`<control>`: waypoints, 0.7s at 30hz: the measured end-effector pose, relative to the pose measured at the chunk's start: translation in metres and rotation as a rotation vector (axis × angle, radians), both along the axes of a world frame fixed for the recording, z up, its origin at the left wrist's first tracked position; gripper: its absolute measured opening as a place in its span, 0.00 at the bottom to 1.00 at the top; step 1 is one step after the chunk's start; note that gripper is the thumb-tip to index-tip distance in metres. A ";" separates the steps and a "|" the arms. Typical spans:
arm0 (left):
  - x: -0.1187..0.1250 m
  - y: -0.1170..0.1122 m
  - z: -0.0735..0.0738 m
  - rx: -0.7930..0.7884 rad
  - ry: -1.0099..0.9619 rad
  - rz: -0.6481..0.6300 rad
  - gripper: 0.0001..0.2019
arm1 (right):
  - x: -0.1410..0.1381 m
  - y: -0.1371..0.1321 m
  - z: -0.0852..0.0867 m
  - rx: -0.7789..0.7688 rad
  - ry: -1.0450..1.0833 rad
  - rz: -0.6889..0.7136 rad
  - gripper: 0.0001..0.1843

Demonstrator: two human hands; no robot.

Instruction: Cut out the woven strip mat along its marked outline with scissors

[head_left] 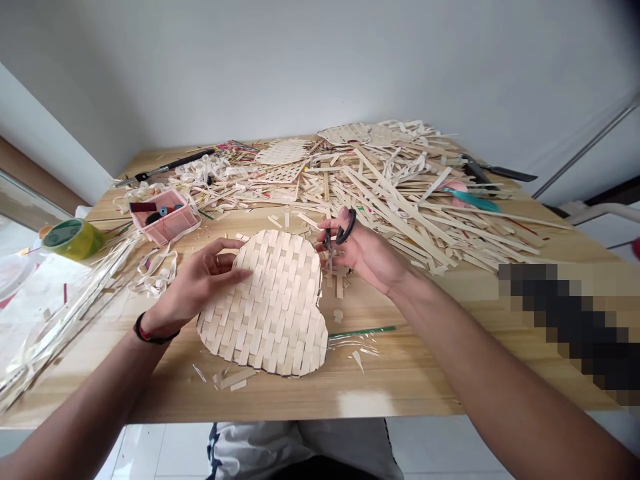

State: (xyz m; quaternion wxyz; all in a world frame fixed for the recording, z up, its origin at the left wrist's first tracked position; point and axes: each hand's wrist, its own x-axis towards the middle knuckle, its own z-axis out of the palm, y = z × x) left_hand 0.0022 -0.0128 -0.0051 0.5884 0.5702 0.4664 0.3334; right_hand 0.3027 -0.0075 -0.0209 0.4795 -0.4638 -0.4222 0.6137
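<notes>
My left hand [216, 272] grips the upper left edge of a pale woven panel [273, 303], thumb on top and fingers curled beneath. The panel has a rounded, notched outline and is tilted up a little over the table. In my right hand [353, 250] is a pair of scissors [339, 233] with black handles, fingers through the loops. The scissors are beside the panel's upper right edge, blades pointing down toward me. Small cut-off strips [340, 283] lie on the table below them. A thin green strip [363, 332] extends from beside the panel's right edge.
A large heap of loose strips [380, 193] spreads across the back of the wooden table [430, 360], with more woven panels [283, 152] on it. At left are a pink basket [170, 223], a tape roll [75, 239] and long strips [75, 320]. A dark-handled knife [510, 173] lies back right.
</notes>
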 end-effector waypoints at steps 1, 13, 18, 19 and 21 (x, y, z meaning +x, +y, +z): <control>0.001 -0.001 0.001 -0.004 -0.006 -0.017 0.27 | -0.001 -0.001 -0.001 0.007 -0.004 0.005 0.32; 0.002 -0.002 0.002 0.016 0.010 -0.031 0.28 | -0.005 -0.003 -0.004 0.018 -0.035 0.067 0.29; 0.001 -0.002 0.002 0.050 0.039 -0.007 0.27 | -0.005 -0.003 -0.005 0.043 -0.053 0.064 0.31; 0.000 -0.002 0.002 0.051 0.036 0.002 0.27 | -0.005 -0.003 -0.005 0.046 -0.053 0.063 0.31; 0.000 -0.001 0.000 0.038 0.023 0.019 0.28 | -0.006 -0.003 -0.005 0.049 -0.057 0.057 0.31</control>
